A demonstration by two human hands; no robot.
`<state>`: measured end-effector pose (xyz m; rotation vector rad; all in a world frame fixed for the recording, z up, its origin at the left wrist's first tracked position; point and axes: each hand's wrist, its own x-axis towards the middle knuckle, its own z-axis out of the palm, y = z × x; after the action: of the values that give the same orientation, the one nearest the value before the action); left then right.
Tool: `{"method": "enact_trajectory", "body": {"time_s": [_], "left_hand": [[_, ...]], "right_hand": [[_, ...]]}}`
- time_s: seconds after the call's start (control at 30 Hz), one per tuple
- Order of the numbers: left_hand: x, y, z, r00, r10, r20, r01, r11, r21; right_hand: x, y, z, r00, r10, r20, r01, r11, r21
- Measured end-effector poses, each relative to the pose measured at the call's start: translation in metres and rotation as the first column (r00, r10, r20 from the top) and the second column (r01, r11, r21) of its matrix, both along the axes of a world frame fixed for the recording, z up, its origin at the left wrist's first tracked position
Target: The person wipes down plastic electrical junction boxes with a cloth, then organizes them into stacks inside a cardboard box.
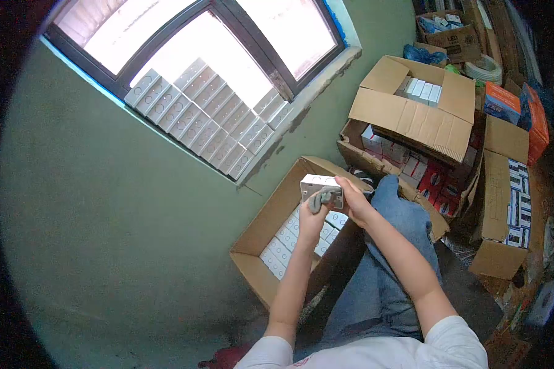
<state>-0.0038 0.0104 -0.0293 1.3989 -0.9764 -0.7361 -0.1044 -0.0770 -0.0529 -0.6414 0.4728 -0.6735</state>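
Between my hands, above an open carton, is a white electrical socket box (321, 180) with its hollow side turned toward me. My right hand (354, 202) grips the box along its right end. A crumpled grey cloth (322, 198) is bunched in the fingers of my left hand (313, 216), pressed against the box's near side. Below them, the cardboard carton (247, 253) holds rows of similar white boxes (283, 237) with round knockout marks. More white boxes (194, 117) stand stacked in stepped rows on the window sill.
To the right stand open cartons: one with white packs (423, 91), one below with red and white packs (434, 184), another with black-and-white packs (518, 203). An orange and blue fan box (502, 102) and a coil of white cable (483, 69) lie farther back.
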Motion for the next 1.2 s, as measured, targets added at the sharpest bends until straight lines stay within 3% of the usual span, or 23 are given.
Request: {"method": "enact_trajectory", "body": {"time_s": [0.1,0.13,0.17,0.27,0.43,0.47,0.57,0.6,0.7,0.77,0.83,0.87,0.9,0.97,1.0,1.13,1.2], "left_hand": [[-0.005,-0.002,-0.010,0.943,0.105,0.314,-0.107,0.994,-0.012],[-0.011,-0.003,-0.012,0.842,0.152,0.518,-0.148,0.988,-0.050],[-0.014,-0.003,-0.011,0.812,0.129,0.569,-0.097,0.991,-0.087],[-0.003,-0.004,-0.012,0.848,-0.026,0.529,0.073,0.995,-0.068],[-0.002,0.003,0.017,0.883,-0.149,0.444,0.257,0.947,-0.194],[0.000,0.005,0.009,0.920,-0.133,0.368,0.214,0.958,-0.189],[-0.015,0.007,0.019,0.780,0.202,0.593,0.005,0.945,-0.328],[-0.020,0.008,0.024,0.751,0.248,0.611,-0.071,0.951,-0.300],[-0.017,0.007,0.001,0.703,0.146,0.696,-0.107,0.989,-0.099],[-0.023,0.005,-0.009,0.763,0.111,0.636,-0.080,0.994,-0.077],[-0.026,0.006,-0.008,0.834,0.108,0.542,-0.106,0.994,-0.035],[-0.019,0.005,-0.016,0.951,0.060,0.302,-0.085,0.994,0.072],[-0.022,0.006,-0.004,0.987,0.058,0.152,-0.078,0.989,0.129],[-0.022,0.006,-0.004,0.994,0.093,0.051,-0.098,0.987,0.130],[-0.026,0.007,-0.004,0.989,0.129,-0.068,-0.122,0.988,0.094],[-0.035,0.012,-0.009,0.959,0.210,-0.189,-0.196,0.976,0.092],[-0.036,0.014,-0.004,0.941,0.226,-0.251,-0.219,0.974,0.057]], "right_hand": [[0.006,0.004,-0.005,0.999,-0.032,-0.044,0.029,0.998,-0.063],[0.009,0.004,-0.009,0.997,-0.045,-0.059,0.038,0.993,-0.110],[0.009,0.004,-0.012,0.996,-0.054,-0.066,0.045,0.991,-0.129],[0.003,0.001,-0.012,0.998,-0.059,-0.029,0.053,0.985,-0.167],[-0.007,0.001,0.008,1.000,-0.026,0.004,0.026,0.999,-0.044],[-0.006,-0.004,0.002,1.000,-0.008,0.030,0.007,1.000,0.018],[-0.006,-0.006,0.001,0.998,0.019,0.066,-0.025,0.995,0.097],[-0.007,-0.006,0.002,0.996,0.029,0.089,-0.038,0.995,0.091],[-0.004,0.001,0.000,0.999,-0.036,0.024,0.036,0.999,-0.005],[-0.004,0.008,0.001,0.990,-0.102,-0.101,0.092,0.991,-0.094],[-0.002,0.007,-0.004,0.988,-0.140,-0.072,0.130,0.983,-0.133],[-0.001,0.006,-0.006,0.983,-0.160,-0.092,0.143,0.976,-0.164],[-0.001,0.006,-0.008,0.977,-0.177,-0.116,0.153,0.969,-0.192],[0.007,0.004,-0.021,0.961,-0.262,-0.091,0.221,0.920,-0.324],[0.007,0.005,-0.016,0.962,-0.258,-0.085,0.222,0.927,-0.302],[0.002,0.016,0.007,0.976,-0.210,0.057,0.211,0.977,-0.021],[0.005,0.013,0.001,0.968,-0.199,0.153,0.196,0.980,0.034]]}}
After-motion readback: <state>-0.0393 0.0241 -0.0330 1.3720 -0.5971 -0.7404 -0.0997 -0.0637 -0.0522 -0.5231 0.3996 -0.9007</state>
